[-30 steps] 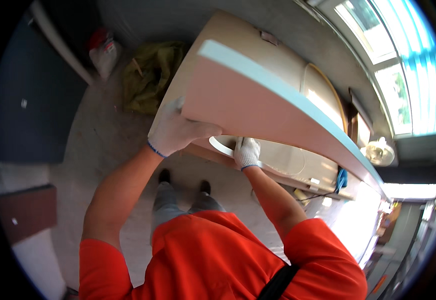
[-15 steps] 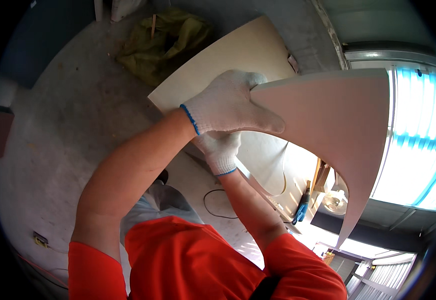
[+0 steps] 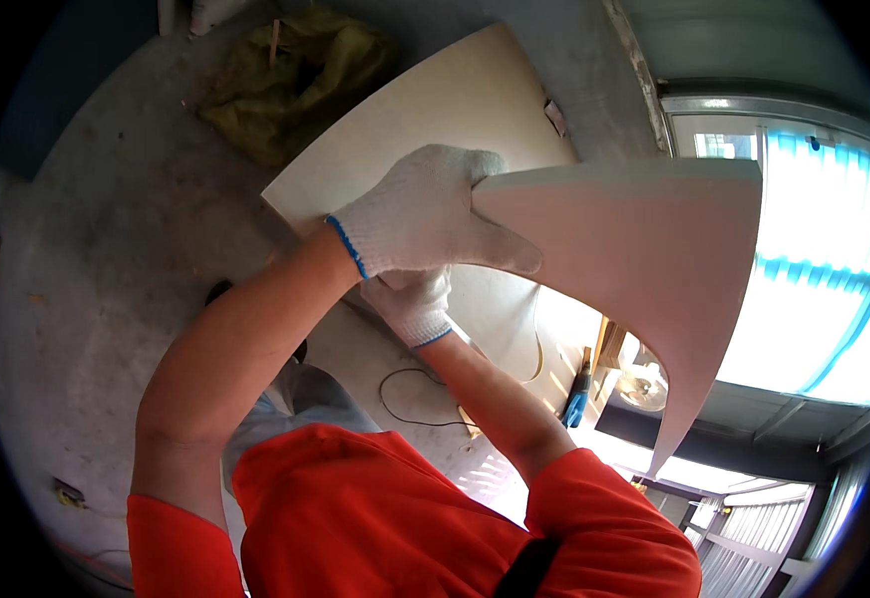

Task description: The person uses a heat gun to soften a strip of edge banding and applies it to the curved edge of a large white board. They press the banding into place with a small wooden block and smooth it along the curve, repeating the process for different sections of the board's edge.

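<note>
The left hand (image 3: 410, 214), in a white glove with a blue rim, has hold of a big curved board (image 3: 634, 224). The board's left end sits in the fork between thumb and fingers. The thumb lies flat on the pinkish side that faces the person, near the inside curve. The other fingers are up by the top edge, and their tips are hard to see. The right hand (image 3: 413, 304), gloved too, is just below and partly behind the left one. Its fingers are hidden, so I can't tell if they are wide or pinched, or if they hold anything.

From the left hand, the board reaches out to the person's right. It is fat at the top, then bends down and gets thin, like a horn. Behind the hands is a big pale flat sheet (image 3: 425, 105). A baggy green-yellow sack (image 3: 295, 95) lies on the floor (image 3: 106, 269) past the sheet's left side. Under the board's curve I see a blue tool (image 3: 576, 399). A black cord (image 3: 383, 394) loops near the right arm. Far to the right, a bright window (image 3: 819, 279) has blue stripes.
</note>
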Action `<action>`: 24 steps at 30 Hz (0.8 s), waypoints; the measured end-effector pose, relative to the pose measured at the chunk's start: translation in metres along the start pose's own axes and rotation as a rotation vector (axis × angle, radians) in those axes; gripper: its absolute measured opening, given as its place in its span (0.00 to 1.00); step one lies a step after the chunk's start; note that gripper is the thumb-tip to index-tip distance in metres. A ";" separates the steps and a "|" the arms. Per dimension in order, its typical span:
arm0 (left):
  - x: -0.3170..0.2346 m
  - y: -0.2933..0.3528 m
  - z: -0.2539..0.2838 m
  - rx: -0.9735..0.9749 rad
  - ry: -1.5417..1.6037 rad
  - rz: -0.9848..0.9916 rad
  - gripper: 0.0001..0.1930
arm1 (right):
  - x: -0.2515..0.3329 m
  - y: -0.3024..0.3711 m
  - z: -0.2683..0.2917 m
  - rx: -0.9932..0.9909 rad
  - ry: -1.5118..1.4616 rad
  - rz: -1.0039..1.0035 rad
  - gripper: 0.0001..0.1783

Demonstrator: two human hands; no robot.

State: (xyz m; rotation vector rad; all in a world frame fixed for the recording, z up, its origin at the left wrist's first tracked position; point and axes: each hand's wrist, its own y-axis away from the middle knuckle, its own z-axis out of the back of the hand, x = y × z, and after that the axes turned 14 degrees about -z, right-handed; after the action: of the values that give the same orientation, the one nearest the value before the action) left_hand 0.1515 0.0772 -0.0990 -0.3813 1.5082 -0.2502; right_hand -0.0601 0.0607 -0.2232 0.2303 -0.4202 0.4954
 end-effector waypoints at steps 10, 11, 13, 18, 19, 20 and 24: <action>0.005 -0.007 -0.002 0.013 0.123 -0.020 0.20 | -0.071 0.069 0.037 0.078 0.556 -0.277 0.66; 0.008 -0.007 -0.003 0.030 0.058 -0.026 0.20 | -0.073 0.075 0.038 0.057 0.588 -0.300 0.66; 0.007 0.000 -0.009 -0.058 0.155 -0.005 0.26 | -0.086 0.098 0.031 -0.113 0.431 -0.328 0.63; 0.041 0.037 -0.040 -0.256 0.006 -0.027 0.38 | -0.135 0.190 0.051 -0.572 0.121 -0.481 0.51; 0.058 0.051 -0.052 -0.321 -0.050 -0.096 0.40 | -0.163 0.213 0.054 -0.724 0.046 -0.525 0.48; 0.068 0.065 -0.060 -0.392 -0.116 -0.164 0.42 | -0.181 0.231 0.065 -0.832 -0.057 -0.608 0.48; 0.084 0.086 -0.095 -0.455 -0.588 0.166 0.57 | -0.284 0.312 0.117 -1.066 -0.179 -0.843 0.47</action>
State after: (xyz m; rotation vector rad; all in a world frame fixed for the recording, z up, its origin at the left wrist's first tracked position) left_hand 0.0546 0.1151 -0.2119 -0.6238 0.9929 0.3244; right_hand -0.4823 0.1752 -0.2099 -0.5787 -0.6558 -0.6065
